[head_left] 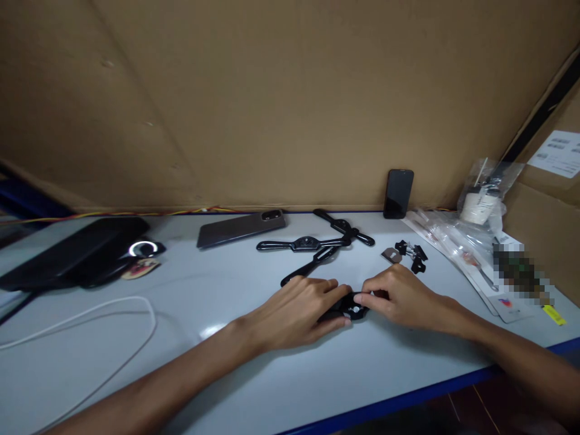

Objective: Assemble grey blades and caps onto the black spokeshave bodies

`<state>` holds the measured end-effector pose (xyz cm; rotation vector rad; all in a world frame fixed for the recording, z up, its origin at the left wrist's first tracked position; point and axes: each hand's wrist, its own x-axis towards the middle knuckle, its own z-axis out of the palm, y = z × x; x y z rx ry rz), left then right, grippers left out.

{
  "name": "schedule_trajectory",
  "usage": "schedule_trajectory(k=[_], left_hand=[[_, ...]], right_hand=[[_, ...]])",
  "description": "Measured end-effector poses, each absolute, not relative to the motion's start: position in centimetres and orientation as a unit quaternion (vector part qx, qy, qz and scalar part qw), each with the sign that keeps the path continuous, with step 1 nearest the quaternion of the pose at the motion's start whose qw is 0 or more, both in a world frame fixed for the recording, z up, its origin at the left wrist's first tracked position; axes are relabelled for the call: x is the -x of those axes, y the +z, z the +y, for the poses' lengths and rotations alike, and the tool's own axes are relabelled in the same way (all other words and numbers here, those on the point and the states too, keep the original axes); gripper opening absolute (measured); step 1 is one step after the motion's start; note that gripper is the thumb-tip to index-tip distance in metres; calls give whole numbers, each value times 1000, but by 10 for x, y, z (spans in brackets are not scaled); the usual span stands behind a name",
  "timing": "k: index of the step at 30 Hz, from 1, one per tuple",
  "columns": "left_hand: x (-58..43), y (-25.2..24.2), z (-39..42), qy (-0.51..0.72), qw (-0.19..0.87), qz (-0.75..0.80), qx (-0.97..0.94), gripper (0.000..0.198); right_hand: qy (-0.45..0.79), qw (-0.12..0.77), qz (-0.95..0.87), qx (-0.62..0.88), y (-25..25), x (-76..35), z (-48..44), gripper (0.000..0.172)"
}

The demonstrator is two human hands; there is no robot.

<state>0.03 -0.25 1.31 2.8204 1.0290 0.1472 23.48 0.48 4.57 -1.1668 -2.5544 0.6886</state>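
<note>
A black spokeshave (356,312) lies low over the table between my two hands. My left hand (304,309) is closed around its left side, and its handle is mostly hidden under the palm. From the right, my right hand (399,297) pinches at the middle of the tool, thumb and fingers close together. Whether a small part sits in that pinch is too small to tell. Several more black spokeshaves, one of them a long-handled body (307,244), lie crossed just behind. Beyond my right hand are a flat metal blade (391,255) and small black clamp pieces (413,254) with screws.
A phone (242,229) lies at the back; another phone (398,194) leans upright against the cardboard wall (281,109). Plastic packaging (457,254) and a bagged cup (478,205) stand right. A black case (77,254) and a white cable (151,320) are on the left.
</note>
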Motion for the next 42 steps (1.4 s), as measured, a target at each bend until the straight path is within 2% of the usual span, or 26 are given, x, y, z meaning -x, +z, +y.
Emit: schedule_trajectory(k=[12, 16, 18, 20, 23, 25, 33, 42], left_hand=[[-1, 16, -3, 44, 82, 343, -935, 30], [-1, 16, -3, 46, 80, 343, -935, 31], [-1, 15, -2, 48, 71, 341, -936, 31], [-1, 14, -2, 48, 61, 340, -937, 31], [-1, 13, -2, 52, 61, 338, -938, 32], [-1, 14, -2, 54, 63, 337, -938, 31], [1, 11, -2, 79, 60, 328, -939, 32], [0, 13, -3, 57, 57, 337, -938, 26]], right_hand=[[362, 147, -847, 360, 42, -231, -1, 29], [320, 154, -858, 371, 44, -231, 1, 31], [301, 155, -860, 382, 46, -233, 2, 23], [279, 132, -870, 385, 49, -236, 4, 20], [256, 76, -894, 361, 51, -240, 6, 30], [248, 61, -901, 351, 51, -241, 7, 28], [210, 65, -918, 331, 47, -239, 6, 7], [130, 95, -940, 302, 33, -238, 3, 13]])
